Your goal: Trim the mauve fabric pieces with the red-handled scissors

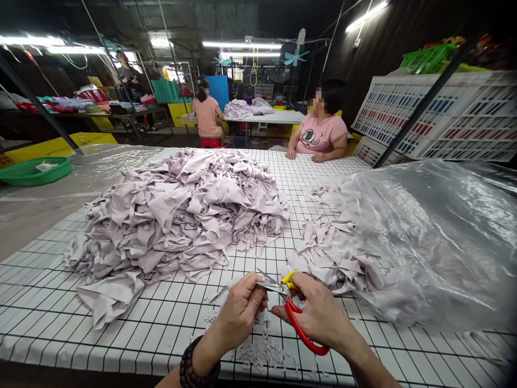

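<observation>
Holding scissors (281, 289), blades parted, at the left hand's (242, 304) fingertips.
The right hand (315, 308) is clamped round the handles, likely to steer the blades; left fingers pinch together, apparently steadying a mostly hidden lilac fabric piece (263, 315) above snippets (262, 351).

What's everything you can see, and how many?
Scissors: one, red and yellow handles, front
Large cloth pile: one, lilac, left
Small cloth pile: one, lilac, right
Cloth scraps: uncountable, lilac, front
Plastic film: one heap, clear, right
Table cover: one, black-gridded white, underneath
Basket: one, green, left
Crates: several, white, back right
Boxes: several, yellow, back
People: at least three, two in pink, behind
Fans: at least two, teal, back
Lights: several, white, overhead
Clutter: uncountable, mixed colours, back left
Bracelet: one, dark, left wrist
Left hand: one, bare, at scissors' tips
Right hand: one, bare, gripping scissors
</observation>
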`<action>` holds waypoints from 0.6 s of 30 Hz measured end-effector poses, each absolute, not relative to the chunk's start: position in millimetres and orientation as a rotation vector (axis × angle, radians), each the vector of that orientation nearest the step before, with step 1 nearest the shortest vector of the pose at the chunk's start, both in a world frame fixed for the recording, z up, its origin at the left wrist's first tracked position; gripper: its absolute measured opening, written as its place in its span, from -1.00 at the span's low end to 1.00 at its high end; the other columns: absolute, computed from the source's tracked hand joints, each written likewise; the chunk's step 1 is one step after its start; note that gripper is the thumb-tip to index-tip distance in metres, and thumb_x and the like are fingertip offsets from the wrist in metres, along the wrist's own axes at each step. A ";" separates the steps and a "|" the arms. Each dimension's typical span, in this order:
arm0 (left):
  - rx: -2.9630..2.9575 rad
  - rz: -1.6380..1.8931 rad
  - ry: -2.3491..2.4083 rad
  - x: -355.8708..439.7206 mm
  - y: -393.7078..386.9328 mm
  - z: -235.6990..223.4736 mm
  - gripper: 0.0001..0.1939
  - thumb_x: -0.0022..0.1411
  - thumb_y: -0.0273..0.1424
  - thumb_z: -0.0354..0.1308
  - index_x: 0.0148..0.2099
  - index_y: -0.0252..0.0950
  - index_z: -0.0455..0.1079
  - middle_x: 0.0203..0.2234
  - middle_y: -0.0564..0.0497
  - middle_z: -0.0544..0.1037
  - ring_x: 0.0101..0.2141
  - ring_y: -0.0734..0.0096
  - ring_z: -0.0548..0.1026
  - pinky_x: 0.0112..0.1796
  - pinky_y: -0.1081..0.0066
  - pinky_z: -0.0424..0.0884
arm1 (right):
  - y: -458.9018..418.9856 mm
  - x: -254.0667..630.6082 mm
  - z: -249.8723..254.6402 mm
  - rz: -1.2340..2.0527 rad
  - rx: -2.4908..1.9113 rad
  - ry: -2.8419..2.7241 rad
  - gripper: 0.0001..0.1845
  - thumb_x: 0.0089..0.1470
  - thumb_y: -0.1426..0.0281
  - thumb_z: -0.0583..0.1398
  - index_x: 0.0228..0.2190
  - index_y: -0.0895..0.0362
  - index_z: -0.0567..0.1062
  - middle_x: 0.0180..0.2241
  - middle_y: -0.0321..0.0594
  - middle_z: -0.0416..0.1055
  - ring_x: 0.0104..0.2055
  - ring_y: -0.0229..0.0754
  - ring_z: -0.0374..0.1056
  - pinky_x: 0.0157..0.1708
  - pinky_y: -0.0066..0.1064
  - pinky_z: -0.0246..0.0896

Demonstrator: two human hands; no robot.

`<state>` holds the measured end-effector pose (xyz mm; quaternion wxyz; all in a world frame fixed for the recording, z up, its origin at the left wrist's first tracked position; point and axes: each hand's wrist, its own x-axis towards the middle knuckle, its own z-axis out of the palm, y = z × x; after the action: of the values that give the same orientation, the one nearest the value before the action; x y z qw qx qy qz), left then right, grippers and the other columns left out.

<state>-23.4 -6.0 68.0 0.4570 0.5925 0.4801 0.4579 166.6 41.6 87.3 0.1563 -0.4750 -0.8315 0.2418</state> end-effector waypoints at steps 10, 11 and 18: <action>1.445 1.078 1.170 -24.9 -6.0 65.7 -0.71 0.39 -0.28 -0.12 -0.31 -0.31 0.30 -0.46 0.05 0.33 -0.46 0.52 0.32 -0.38 0.48 0.28 | 41.2 167.4 80.9 0.581 -1.338 -2.429 -0.66 -0.07 0.17 0.23 -0.52 0.07 0.19 -0.51 -0.36 0.27 -0.50 -0.26 0.15 -0.48 -0.45 -0.05; 1.435 1.077 1.166 -24.9 -6.0 66.0 -0.70 0.38 -0.27 -0.12 -0.32 -0.31 0.29 -0.47 0.05 0.33 -0.46 0.53 0.32 -0.38 0.48 0.28 | 41.1 167.5 80.3 0.569 -1.339 -2.435 -0.66 -0.07 0.17 0.23 -0.53 0.07 0.19 -0.52 -0.36 0.27 -0.51 -0.26 0.14 -0.49 -0.45 -0.06; 1.371 1.057 1.164 -25.5 -7.1 67.0 -0.70 0.38 -0.26 -0.11 -0.31 -0.31 0.30 -0.47 0.06 0.34 -0.45 0.53 0.35 -0.38 0.48 0.30 | 41.2 168.3 75.8 0.466 -1.326 -2.449 -0.64 -0.06 0.16 0.21 -0.57 0.08 0.18 -0.58 -0.37 0.25 -0.54 -0.29 0.11 -0.51 -0.46 -0.14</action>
<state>-25.5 -7.1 67.0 0.5036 0.5677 0.4820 0.4379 168.3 41.2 75.8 0.1580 -0.4637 -0.8564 0.1630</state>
